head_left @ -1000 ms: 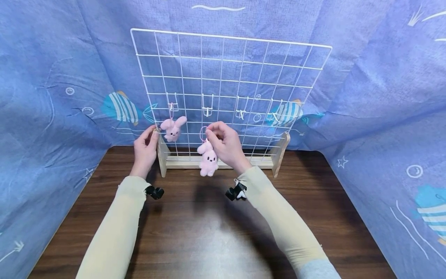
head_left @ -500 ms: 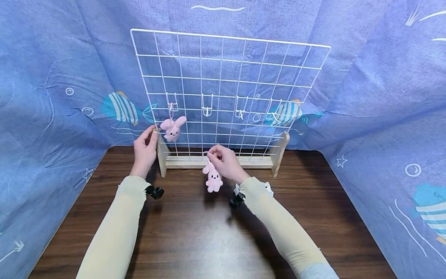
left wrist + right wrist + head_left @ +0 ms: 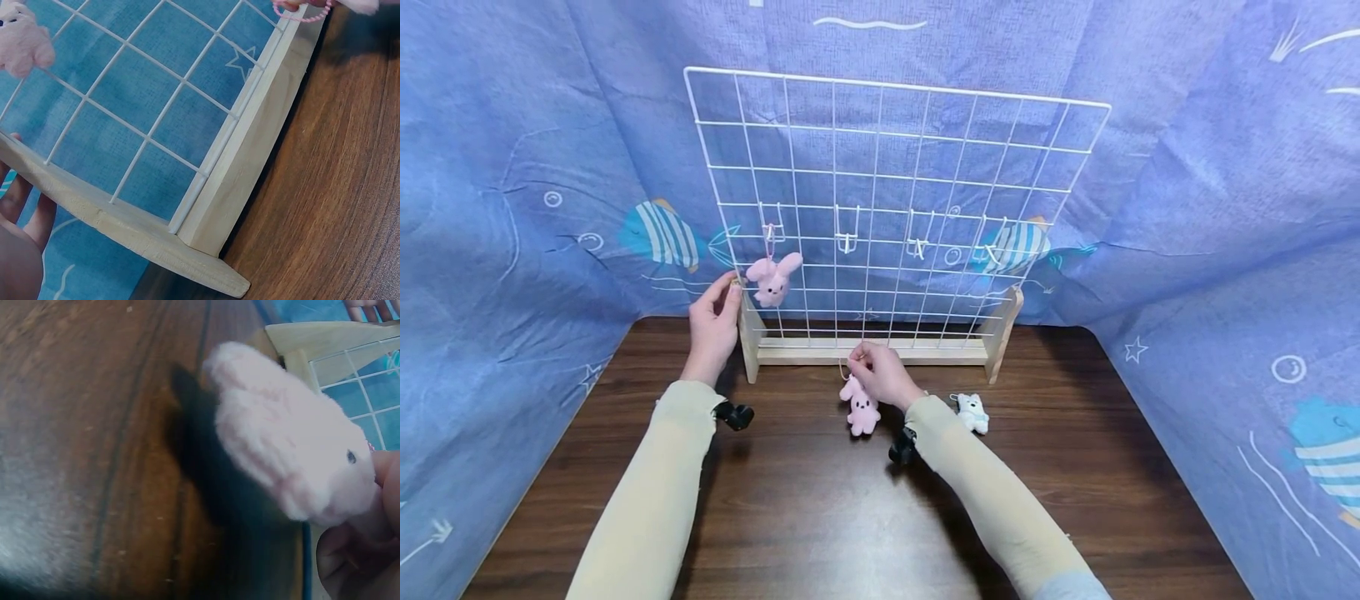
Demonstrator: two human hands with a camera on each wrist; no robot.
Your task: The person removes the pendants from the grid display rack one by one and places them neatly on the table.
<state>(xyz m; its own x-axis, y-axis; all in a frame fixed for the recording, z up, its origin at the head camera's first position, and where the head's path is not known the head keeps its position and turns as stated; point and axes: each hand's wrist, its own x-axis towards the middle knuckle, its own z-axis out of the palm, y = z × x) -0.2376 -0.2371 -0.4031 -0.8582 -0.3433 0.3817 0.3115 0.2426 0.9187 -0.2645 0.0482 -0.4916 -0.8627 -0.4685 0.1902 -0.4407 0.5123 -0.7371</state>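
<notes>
My right hand (image 3: 886,375) pinches a pink plush bunny keychain (image 3: 862,410) near its bead loop, low over the table in front of the rack's base. In the right wrist view the plush body (image 3: 294,431) fills the middle, its shadow on the wood beside it. My left hand (image 3: 713,323) grips the left wooden side of the white wire grid rack (image 3: 868,356); in the left wrist view its fingers (image 3: 37,219) reach around that wood. Another pink bunny keychain (image 3: 772,283) hangs from the leftmost hook, near the left hand.
A small white plush keychain (image 3: 973,414) lies on the brown table (image 3: 820,517), right of my right wrist. Further white hooks (image 3: 917,247) sit along the grid, right of the hanging bunny. A blue sea-patterned cloth (image 3: 1187,208) surrounds the table behind and at both sides.
My right hand has lowered the pink bunny keychain from in front of the grid toward the table. The white plush has come into full view. The left hand stays on the rack.
</notes>
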